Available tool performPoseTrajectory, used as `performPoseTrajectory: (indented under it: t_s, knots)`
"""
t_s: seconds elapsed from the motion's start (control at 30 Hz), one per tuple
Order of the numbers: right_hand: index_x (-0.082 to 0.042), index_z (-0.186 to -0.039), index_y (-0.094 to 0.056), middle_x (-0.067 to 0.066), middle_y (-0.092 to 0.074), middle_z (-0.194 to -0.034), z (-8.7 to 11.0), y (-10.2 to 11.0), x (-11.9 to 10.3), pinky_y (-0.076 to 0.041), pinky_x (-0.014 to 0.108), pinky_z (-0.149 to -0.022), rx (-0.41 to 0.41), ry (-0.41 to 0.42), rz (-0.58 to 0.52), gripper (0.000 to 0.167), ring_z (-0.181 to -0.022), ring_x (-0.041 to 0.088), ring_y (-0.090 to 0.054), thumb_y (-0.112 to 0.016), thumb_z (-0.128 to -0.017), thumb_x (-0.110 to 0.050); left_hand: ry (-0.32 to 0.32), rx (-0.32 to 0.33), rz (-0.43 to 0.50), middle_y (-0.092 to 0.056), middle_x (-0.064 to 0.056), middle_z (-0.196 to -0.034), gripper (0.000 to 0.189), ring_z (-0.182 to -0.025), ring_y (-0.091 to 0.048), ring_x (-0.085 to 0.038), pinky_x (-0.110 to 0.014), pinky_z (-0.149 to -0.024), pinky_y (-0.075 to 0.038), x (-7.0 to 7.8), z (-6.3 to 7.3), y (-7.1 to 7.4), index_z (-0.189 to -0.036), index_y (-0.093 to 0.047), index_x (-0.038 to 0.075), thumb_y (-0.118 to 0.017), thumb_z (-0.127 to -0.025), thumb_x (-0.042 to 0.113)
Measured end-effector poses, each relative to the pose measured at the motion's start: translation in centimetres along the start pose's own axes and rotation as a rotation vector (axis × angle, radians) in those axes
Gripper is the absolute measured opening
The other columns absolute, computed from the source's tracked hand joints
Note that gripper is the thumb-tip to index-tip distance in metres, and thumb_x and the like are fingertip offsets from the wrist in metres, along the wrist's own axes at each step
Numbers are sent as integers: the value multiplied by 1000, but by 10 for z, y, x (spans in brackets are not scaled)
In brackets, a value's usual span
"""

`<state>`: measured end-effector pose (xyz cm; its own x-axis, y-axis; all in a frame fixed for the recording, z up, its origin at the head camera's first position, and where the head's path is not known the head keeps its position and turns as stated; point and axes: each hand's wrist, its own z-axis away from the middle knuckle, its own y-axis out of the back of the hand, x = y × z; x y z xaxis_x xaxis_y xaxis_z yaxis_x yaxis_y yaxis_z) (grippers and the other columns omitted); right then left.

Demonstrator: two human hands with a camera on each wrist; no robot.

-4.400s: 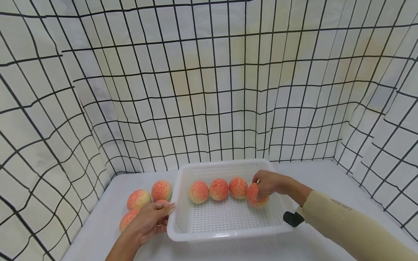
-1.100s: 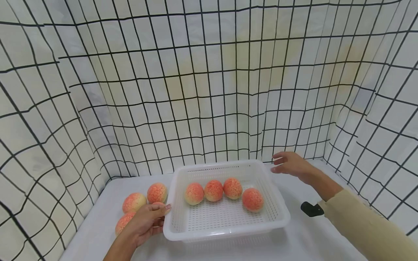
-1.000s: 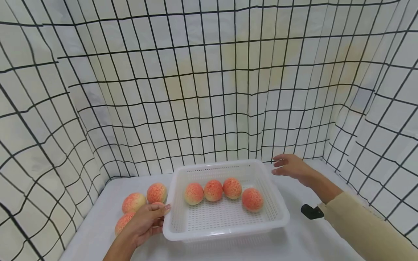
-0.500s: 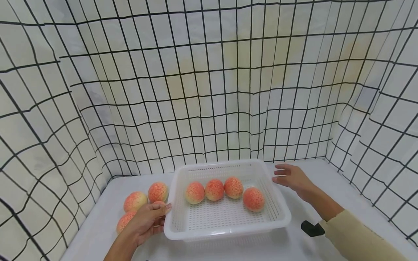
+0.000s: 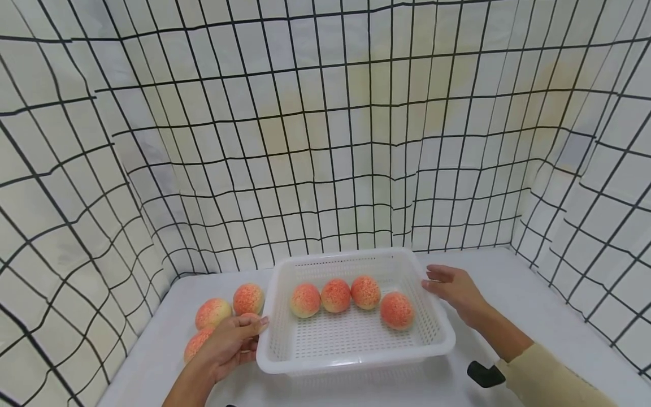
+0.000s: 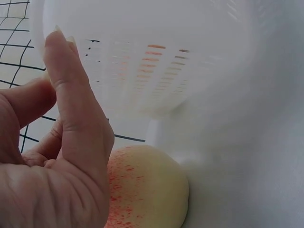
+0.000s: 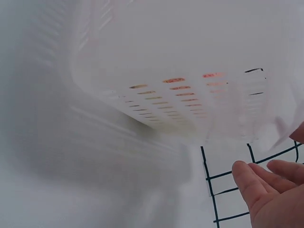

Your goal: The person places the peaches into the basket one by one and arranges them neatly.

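Observation:
A white plastic basket with slotted walls stands on the table, holding several red-and-yellow peaches. At its left rim, my left hand grips the edge, thumb on top and fingers below. Another peach lies under that hand in the left wrist view. Across the basket, my right hand has its thumb at the right rim. Its fingers stretch loosely outside the wall, apart from it in the right wrist view.
More peaches lie on the white table left of the basket, partly hidden by the left hand. A black grid over white sheeting encloses the table at the back and sides. A dark device sits by the right sleeve.
My right hand placed its peach in the basket, let go and drew out to the right. Since then it has come down to the right rim. My left hand stays on the left rim.

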<state>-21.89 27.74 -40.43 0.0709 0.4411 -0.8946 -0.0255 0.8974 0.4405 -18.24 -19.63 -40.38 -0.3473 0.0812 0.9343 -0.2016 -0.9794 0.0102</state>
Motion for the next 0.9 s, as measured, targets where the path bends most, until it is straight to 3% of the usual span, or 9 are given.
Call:
performPoseTrajectory:
  t_s: [0.27, 0.47, 0.7, 0.9]
  knots:
    - [3, -153, -46, 28, -53, -152, 4, -11, -3, -61, 45, -98, 46, 26, 13, 62, -126, 41, -67, -64, -104, -32, -46, 53, -96, -72, -1, -83, 25, -73, -66, -14, -29, -68, -61, -1, 2, 1, -97, -71, 8, -72, -99, 33]
    - [4, -153, -45, 30, -53, -150, 7, -11, -4, -64, 40, -90, 36, 17, -10, 60, -118, 38, -72, -62, -106, -28, -98, 105, -112, -69, -2, -84, 31, -76, -69, -13, -28, -72, -63, 0, 7, 9, -103, -72, 3, -72, -99, 33]
    - [2, -156, -42, 29, -52, -153, 11, -8, -5, -64, 38, -87, 16, 8, -10, 63, -115, 34, -73, -60, -106, -34, -170, 152, -116, -74, -4, -99, 45, -91, -74, -14, -30, -85, -64, 10, 23, 35, -125, -63, -7, -72, -100, 30]
    - [2, -156, -40, 29, -51, -153, 10, -7, -2, -65, 36, -84, -16, 6, -11, 65, -108, 26, -75, -59, -107, -36, -224, 284, -250, -74, 0, -109, 54, -100, -73, -12, -27, -88, -61, 14, 46, 64, -135, -57, -7, -71, -100, 33]
